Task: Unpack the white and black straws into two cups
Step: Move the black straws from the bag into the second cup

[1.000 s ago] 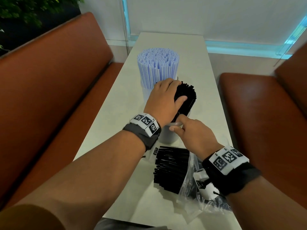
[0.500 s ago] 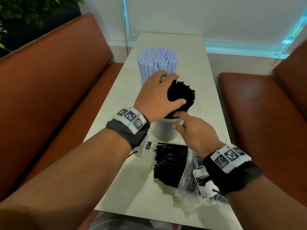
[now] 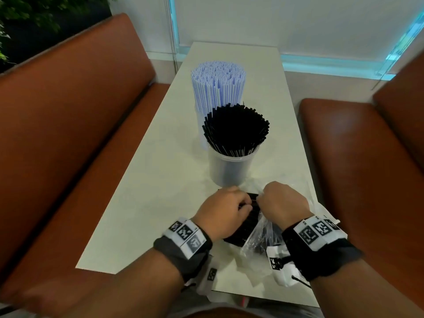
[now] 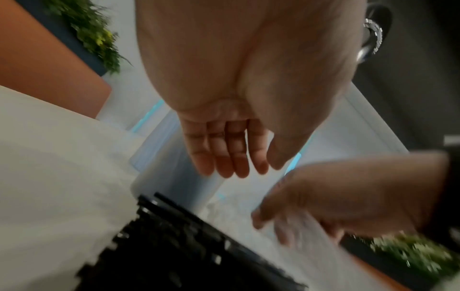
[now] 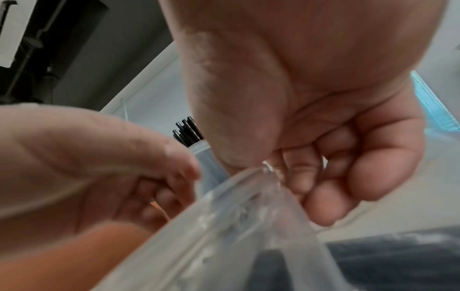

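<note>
Pale surface (image 3: pixel 146 180) is carrying both filled cups; loose black straws (image 3: pixel 246 222) are lying half hidden under both hands. Right hand (image 3: pixel 283 203) is pinching the clear bag (image 3: pixel 257 239); left hand (image 3: pixel 223 208) looks curled, its hold blurred.

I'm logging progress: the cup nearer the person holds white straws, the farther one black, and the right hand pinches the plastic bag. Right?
Not quite: the colours are swapped. In the head view the nearer cup holds the black straws, and the white straws stand in the farther one. The right hand does pinch the plastic bag, as the right wrist view shows.
</note>
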